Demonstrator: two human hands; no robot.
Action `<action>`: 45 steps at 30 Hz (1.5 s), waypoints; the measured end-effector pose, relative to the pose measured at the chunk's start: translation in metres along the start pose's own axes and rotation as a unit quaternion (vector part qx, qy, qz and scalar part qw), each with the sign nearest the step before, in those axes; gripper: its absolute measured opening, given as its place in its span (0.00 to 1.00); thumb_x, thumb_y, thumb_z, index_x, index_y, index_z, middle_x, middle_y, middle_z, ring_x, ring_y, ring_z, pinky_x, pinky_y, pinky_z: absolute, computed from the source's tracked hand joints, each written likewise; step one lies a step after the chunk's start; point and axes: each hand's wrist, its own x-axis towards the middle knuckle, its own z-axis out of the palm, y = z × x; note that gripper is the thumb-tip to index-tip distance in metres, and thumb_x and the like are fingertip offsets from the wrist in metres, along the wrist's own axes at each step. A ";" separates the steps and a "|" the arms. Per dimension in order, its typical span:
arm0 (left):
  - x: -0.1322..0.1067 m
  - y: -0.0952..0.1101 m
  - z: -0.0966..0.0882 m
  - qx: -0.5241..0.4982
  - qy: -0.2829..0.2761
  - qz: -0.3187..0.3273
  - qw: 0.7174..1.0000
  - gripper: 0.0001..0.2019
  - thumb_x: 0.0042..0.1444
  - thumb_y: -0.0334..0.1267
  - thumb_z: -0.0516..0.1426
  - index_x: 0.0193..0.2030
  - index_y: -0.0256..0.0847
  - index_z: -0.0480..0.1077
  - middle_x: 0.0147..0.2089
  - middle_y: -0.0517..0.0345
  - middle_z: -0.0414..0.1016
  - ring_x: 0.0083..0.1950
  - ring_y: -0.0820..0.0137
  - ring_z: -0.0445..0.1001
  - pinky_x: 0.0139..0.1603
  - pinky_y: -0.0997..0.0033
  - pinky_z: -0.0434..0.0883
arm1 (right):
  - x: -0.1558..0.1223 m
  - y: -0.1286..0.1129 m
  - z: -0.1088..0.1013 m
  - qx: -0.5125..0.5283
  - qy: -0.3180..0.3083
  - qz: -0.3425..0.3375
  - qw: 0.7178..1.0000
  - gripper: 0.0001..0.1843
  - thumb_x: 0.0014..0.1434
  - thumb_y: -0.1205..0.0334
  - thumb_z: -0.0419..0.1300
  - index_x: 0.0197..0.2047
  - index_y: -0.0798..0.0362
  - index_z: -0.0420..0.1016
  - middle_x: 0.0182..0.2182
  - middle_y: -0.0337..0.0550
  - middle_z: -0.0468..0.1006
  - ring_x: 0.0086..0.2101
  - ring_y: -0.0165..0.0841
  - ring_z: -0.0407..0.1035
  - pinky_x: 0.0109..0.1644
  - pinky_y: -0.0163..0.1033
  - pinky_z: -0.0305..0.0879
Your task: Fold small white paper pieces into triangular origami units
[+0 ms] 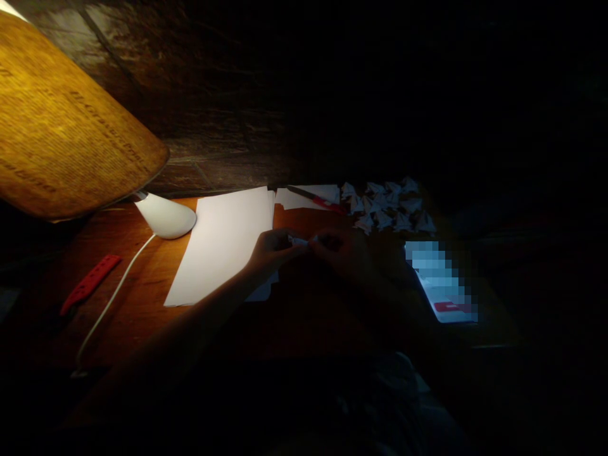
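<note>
Between my two hands is a small folded piece of white paper [299, 241], held above the wooden table. My left hand [272, 248] pinches its left end, thumb below and fingers on top. At the other end the fingertips of my right hand [335, 248] are closed on it, though deep shadow hides most of that hand. A stack of white paper sheets [225, 247] lies under and to the left of my left hand. Beyond my right hand several folded white paper figures [384, 206] stand in rows.
A lamp with a printed yellow shade [71, 126] and white base [166, 216] stands at left, trailing a white cord [115, 297]. A red-handled cutter [90, 282] lies near it. Red-handled scissors [318, 199] rest on smaller paper at the back. A lit phone [439, 282] lies right.
</note>
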 end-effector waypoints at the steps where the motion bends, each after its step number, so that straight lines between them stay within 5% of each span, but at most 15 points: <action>1: 0.000 0.001 0.000 0.004 -0.001 0.001 1.000 0.12 0.48 0.43 0.73 0.32 0.40 0.79 0.30 0.56 0.80 0.30 0.71 0.77 0.29 0.73 0.74 | -0.001 0.000 0.001 -0.016 0.003 -0.015 1.000 0.07 0.58 0.59 0.66 0.33 0.51 0.84 0.28 0.40 0.83 0.28 0.32 0.73 0.32 0.36 0.65; 8: -0.002 0.011 0.002 0.015 0.004 0.018 1.000 0.11 0.48 0.42 0.72 0.24 0.41 0.77 0.26 0.58 0.75 0.28 0.73 0.72 0.27 0.74 0.67 | -0.003 -0.003 0.004 -0.045 0.012 -0.063 0.997 0.06 0.59 0.60 0.66 0.33 0.51 0.84 0.28 0.40 0.83 0.27 0.31 0.72 0.32 0.36 0.65; 16: 0.001 -0.002 -0.001 -0.039 0.039 -0.020 0.998 0.16 0.46 0.42 0.74 0.24 0.40 0.73 0.25 0.60 0.73 0.26 0.74 0.72 0.26 0.74 0.67 | -0.001 0.002 0.003 0.055 0.005 0.027 0.998 0.13 0.54 0.51 0.72 0.39 0.51 0.86 0.34 0.43 0.86 0.32 0.35 0.77 0.36 0.38 0.70; 21: 0.002 -0.001 0.001 -0.069 0.023 -0.043 0.996 0.16 0.43 0.40 0.75 0.36 0.39 0.79 0.32 0.56 0.80 0.31 0.72 0.77 0.31 0.73 0.74 | 0.004 0.001 -0.002 0.116 -0.004 0.073 0.991 0.15 0.54 0.48 0.71 0.33 0.52 0.84 0.30 0.42 0.84 0.30 0.33 0.74 0.34 0.37 0.68; 29: 0.003 -0.003 -0.001 -0.048 0.028 -0.065 0.996 0.11 0.47 0.41 0.71 0.26 0.38 0.78 0.27 0.57 0.79 0.31 0.73 0.77 0.35 0.73 0.73 | 0.008 0.004 -0.008 0.114 -0.021 0.109 0.987 0.17 0.53 0.48 0.71 0.25 0.53 0.77 0.24 0.37 0.75 0.26 0.29 0.65 0.30 0.36 0.60; 39: -0.001 0.006 0.002 -0.015 0.053 -0.040 0.998 0.13 0.43 0.40 0.72 0.21 0.38 0.75 0.23 0.59 0.74 0.25 0.75 0.70 0.27 0.74 0.64 | 0.007 0.004 -0.005 0.086 0.000 0.073 0.994 0.15 0.53 0.49 0.71 0.27 0.52 0.79 0.28 0.41 0.82 0.31 0.33 0.72 0.38 0.39 0.68; 45: -0.001 0.004 0.003 -0.023 0.040 -0.048 0.998 0.12 0.45 0.40 0.72 0.26 0.38 0.75 0.26 0.58 0.77 0.29 0.74 0.74 0.31 0.74 0.69 | 0.007 0.001 -0.010 0.073 -0.006 0.088 0.993 0.12 0.54 0.53 0.70 0.28 0.53 0.81 0.28 0.42 0.81 0.30 0.33 0.72 0.36 0.39 0.67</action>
